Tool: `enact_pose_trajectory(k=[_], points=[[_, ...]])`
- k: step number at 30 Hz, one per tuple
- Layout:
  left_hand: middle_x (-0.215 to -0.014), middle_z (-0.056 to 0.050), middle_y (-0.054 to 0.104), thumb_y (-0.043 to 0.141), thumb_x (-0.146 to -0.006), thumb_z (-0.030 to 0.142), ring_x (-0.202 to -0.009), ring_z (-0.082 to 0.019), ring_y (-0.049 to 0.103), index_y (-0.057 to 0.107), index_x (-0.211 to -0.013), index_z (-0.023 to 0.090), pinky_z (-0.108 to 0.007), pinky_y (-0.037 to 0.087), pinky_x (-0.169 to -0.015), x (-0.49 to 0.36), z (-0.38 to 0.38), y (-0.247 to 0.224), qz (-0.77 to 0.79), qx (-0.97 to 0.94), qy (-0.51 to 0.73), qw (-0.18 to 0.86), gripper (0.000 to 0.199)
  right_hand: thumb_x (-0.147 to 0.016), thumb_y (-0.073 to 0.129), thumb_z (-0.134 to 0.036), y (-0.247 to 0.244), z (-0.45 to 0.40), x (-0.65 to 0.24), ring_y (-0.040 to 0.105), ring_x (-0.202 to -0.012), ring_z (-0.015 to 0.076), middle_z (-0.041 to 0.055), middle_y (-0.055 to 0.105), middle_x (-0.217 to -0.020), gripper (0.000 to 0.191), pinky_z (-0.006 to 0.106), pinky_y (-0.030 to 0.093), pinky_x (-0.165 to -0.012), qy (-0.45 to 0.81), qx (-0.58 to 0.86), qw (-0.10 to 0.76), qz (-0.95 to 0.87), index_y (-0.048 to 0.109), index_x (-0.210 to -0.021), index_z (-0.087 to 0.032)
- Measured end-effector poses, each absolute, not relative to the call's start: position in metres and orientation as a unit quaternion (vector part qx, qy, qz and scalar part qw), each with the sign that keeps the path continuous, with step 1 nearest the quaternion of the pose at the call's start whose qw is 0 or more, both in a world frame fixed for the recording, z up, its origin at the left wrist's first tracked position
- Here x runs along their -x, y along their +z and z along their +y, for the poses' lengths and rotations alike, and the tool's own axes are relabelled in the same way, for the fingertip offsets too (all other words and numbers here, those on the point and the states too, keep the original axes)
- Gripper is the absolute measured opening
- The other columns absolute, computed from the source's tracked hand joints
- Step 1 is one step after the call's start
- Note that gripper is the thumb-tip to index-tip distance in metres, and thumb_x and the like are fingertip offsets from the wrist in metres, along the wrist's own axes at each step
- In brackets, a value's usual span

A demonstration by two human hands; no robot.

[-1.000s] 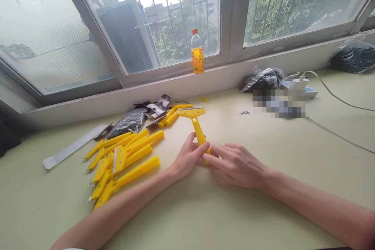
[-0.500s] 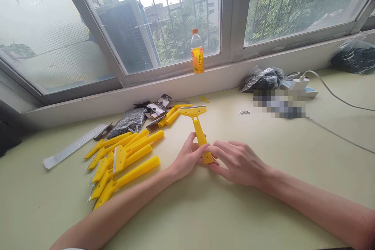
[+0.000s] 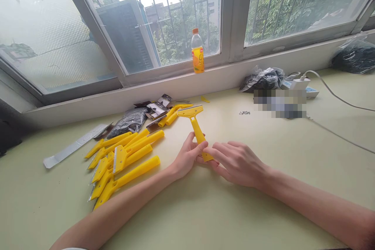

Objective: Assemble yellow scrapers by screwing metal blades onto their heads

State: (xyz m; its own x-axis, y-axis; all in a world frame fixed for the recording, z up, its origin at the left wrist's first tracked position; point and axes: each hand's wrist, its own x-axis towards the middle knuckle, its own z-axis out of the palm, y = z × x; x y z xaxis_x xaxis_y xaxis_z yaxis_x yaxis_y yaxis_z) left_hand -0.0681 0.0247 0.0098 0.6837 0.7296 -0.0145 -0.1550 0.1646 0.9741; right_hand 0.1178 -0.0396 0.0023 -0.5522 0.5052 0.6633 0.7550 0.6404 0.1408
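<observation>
A yellow scraper with a wide head and a metal blade edge stands tilted above the table, head pointing away from me. My left hand is closed round its handle, thumb across the front. The fingers of my right hand pinch the lower end of the handle; some fingertips are hidden behind it. To the left lies a pile of similar yellow scrapers, blades mostly toward the left. A small heap of screws or similar metal bits lies beyond my right hand.
Behind the pile are a bag of black parts, card packaging and a silvery strip. A juice bottle stands on the sill. At the back right are another black-filled bag, a charger and cables.
The scraper has turned slightly, its head shifting a little left, and its lower end has risen slightly. Both hands keep their hold, with small finger movement.
</observation>
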Motion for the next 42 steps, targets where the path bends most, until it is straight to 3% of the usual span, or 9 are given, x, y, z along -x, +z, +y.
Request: enact_pose_trajectory(k=[11, 21, 30, 35, 42], points=[[-0.075, 0.002, 0.061, 0.069, -0.088, 0.048, -0.062, -0.013, 0.063, 0.044, -0.117, 0.02, -0.023, 0.051, -0.06, 0.0688, 0.0216, 0.0129, 0.252, -0.591, 0.291, 0.709, 0.047, -0.098, 0.055, -0.024, 0.0032, -0.0399, -0.1149, 0.053, -0.061, 0.0118, -0.002, 0.061, -0.078, 0.005, 0.029, 0.03, -0.059, -0.181, 0.383, 0.304, -0.854, 0.054, -0.1, -0.019], [-0.077, 0.003, 0.06, 0.066, -0.09, 0.048, -0.061, -0.01, 0.059, 0.045, -0.116, 0.019, -0.022, 0.05, -0.061, 0.0699, 0.0228, 0.0105, 0.265, -0.594, 0.305, 0.696, 0.044, -0.104, 0.047, -0.029, 0.0104, -0.0397, -0.1176, 0.049, -0.056, 0.011, -0.0018, 0.06, -0.072, 0.015, 0.03, 0.026, -0.055, -0.212, 0.372, 0.307, -0.85, 0.057, -0.102, -0.018], [-0.077, 0.002, 0.06, 0.068, -0.088, 0.049, -0.063, -0.014, 0.065, 0.043, -0.114, 0.02, -0.032, 0.059, -0.067, 0.0676, 0.0253, 0.0077, 0.258, -0.559, 0.314, 0.722, 0.046, -0.098, 0.048, -0.016, 0.0036, -0.0393, -0.12, 0.049, -0.058, 0.0119, -0.0014, 0.059, -0.075, 0.014, 0.03, 0.028, -0.058, -0.189, 0.37, 0.284, -0.864, 0.058, -0.108, -0.018], [-0.08, 0.0, 0.064, 0.068, -0.088, 0.05, -0.066, -0.016, 0.068, 0.042, -0.116, 0.02, -0.031, 0.058, -0.067, 0.0679, 0.0246, 0.0091, 0.258, -0.561, 0.313, 0.722, 0.049, -0.098, 0.048, -0.015, 0.003, -0.0389, -0.1187, 0.053, -0.062, 0.0122, -0.0008, 0.061, -0.079, 0.013, 0.029, 0.031, -0.061, -0.17, 0.374, 0.284, -0.867, 0.058, -0.106, -0.018], [-0.082, 0.0, 0.064, 0.07, -0.086, 0.052, -0.07, -0.016, 0.067, 0.044, -0.116, 0.02, -0.029, 0.056, -0.066, 0.0691, 0.0222, 0.0124, 0.266, -0.578, 0.307, 0.708, 0.051, -0.101, 0.052, -0.026, 0.0063, -0.0399, -0.1184, 0.05, -0.059, 0.0119, -0.0016, 0.062, -0.078, 0.009, 0.027, 0.032, -0.057, -0.158, 0.382, 0.311, -0.856, 0.057, -0.104, -0.02]])
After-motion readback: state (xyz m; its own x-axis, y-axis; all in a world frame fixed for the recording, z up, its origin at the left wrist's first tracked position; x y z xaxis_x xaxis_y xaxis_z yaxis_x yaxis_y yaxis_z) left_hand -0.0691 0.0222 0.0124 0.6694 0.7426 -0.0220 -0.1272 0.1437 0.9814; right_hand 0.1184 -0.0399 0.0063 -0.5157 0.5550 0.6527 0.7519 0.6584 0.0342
